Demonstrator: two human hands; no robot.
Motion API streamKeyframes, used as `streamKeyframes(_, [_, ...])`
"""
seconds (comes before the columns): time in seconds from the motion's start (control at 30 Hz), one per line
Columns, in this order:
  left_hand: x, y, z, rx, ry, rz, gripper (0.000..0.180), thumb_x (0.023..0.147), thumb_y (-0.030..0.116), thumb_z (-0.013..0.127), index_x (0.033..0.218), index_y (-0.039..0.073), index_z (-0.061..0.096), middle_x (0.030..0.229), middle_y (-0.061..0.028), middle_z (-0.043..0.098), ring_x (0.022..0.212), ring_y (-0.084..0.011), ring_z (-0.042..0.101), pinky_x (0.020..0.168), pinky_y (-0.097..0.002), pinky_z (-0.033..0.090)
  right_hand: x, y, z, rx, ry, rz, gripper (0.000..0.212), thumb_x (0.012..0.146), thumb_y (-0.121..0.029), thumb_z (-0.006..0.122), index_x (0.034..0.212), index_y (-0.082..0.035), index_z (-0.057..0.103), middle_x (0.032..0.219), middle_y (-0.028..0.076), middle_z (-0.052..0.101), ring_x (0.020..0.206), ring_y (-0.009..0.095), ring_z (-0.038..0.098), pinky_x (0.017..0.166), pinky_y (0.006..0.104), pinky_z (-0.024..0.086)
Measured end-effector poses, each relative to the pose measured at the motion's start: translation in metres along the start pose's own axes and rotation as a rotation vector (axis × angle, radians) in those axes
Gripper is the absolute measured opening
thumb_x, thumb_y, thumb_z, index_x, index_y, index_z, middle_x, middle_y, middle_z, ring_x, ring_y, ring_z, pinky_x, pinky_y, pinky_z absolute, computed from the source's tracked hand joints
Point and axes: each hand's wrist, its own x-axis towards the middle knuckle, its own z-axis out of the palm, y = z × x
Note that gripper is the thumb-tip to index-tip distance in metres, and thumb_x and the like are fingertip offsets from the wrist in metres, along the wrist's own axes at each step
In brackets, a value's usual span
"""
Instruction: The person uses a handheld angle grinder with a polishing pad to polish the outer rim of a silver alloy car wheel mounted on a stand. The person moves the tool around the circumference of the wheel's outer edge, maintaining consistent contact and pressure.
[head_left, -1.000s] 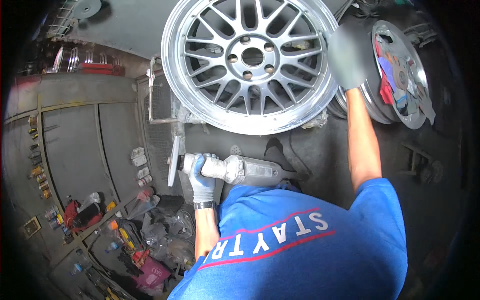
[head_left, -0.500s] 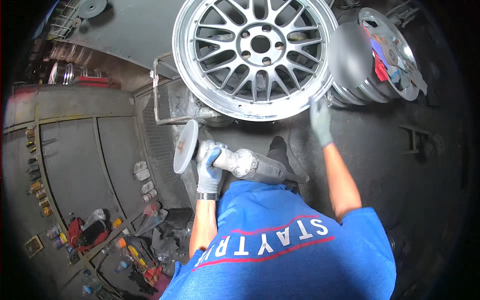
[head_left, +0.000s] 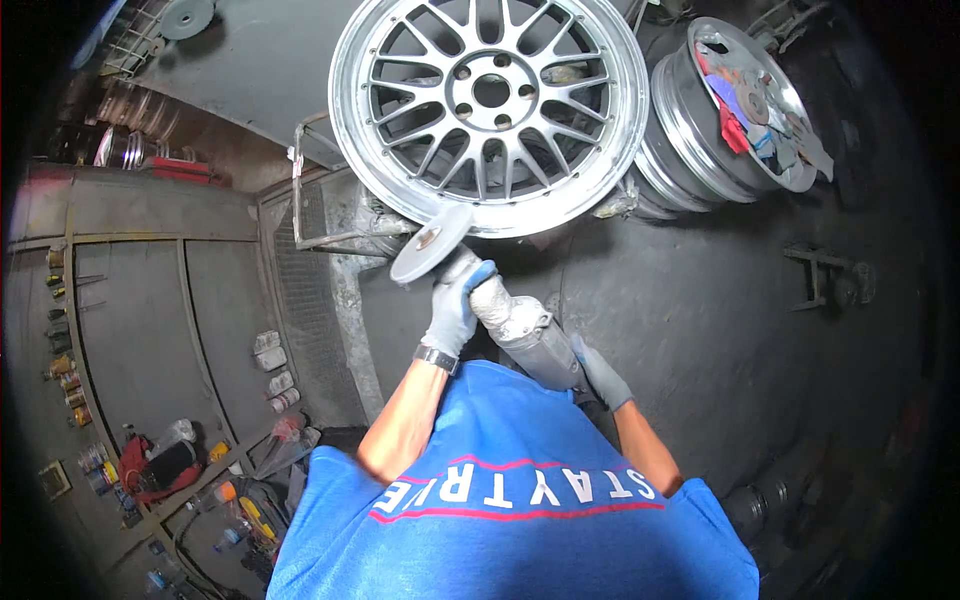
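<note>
An angle grinder with a wrapped neck and a grey disc lies across the front of my body. My left hand, gloved, is closed round its neck just behind the disc. At the rear of its body, my gloved right hand rests against the side, with some fingers hidden behind the tool. Above stands a silver multi-spoke wheel rim with a bright polished lip. The disc overlaps the lip's lower left edge in view; whether they touch, I cannot tell.
More wheel rims are stacked at the right, with cloths and papers on the front one. A metal frame stands left of the wheel. Shelving with cans and bottles lines the left. A small stand is at the right.
My right hand has left the wheel's lip and come down to the grinder's body. My left hand has raised the grinder and tilted its disc toward the wheel's lower edge.
</note>
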Motion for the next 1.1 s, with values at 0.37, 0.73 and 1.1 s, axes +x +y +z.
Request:
streamKeyframes(0.37, [0.038, -0.088, 0.133, -0.271, -0.077, -0.299, 0.013, 0.096, 0.009, 0.081, 0.106, 0.006, 0.073, 0.092, -0.0131, 0.076, 0.08, -0.0268, 0.076, 0.076, -0.0414, 0.065, -0.118, -0.011, -0.106, 0.084, 0.13, -0.109, 0.062, 0.113, -0.044, 0.06, 0.155, 0.002, 0.056, 0.148, 0.014, 0.063, 0.136, 0.023, 0.056, 0.117, 0.0358, 0.042])
streamKeyframes(0.73, [0.04, -0.085, 0.121, -0.369, -0.11, -0.32, 0.015, 0.093, 0.008, 0.082, 0.104, 0.006, 0.072, 0.09, -0.0107, 0.076, 0.079, -0.025, 0.076, 0.074, -0.0396, 0.065, -0.124, -0.01, -0.094, -0.031, 0.2, -0.186, 0.058, 0.114, -0.036, 0.06, 0.156, 0.002, 0.053, 0.149, 0.017, 0.063, 0.138, 0.025, 0.057, 0.117, 0.0371, 0.043])
streamKeyframes(1.1, [0.037, -0.011, 0.03, -0.3, -0.091, -0.256, 0.02, 0.094, 0.01, 0.081, 0.11, 0.004, 0.071, 0.093, -0.0131, 0.076, 0.082, -0.0281, 0.076, 0.077, -0.0433, 0.066, -0.086, -0.042, 0.013, 0.175, 0.088, -0.115, 0.067, 0.111, -0.04, 0.064, 0.16, 0.003, 0.05, 0.153, 0.02, 0.061, 0.141, 0.026, 0.057, 0.119, 0.0375, 0.044])
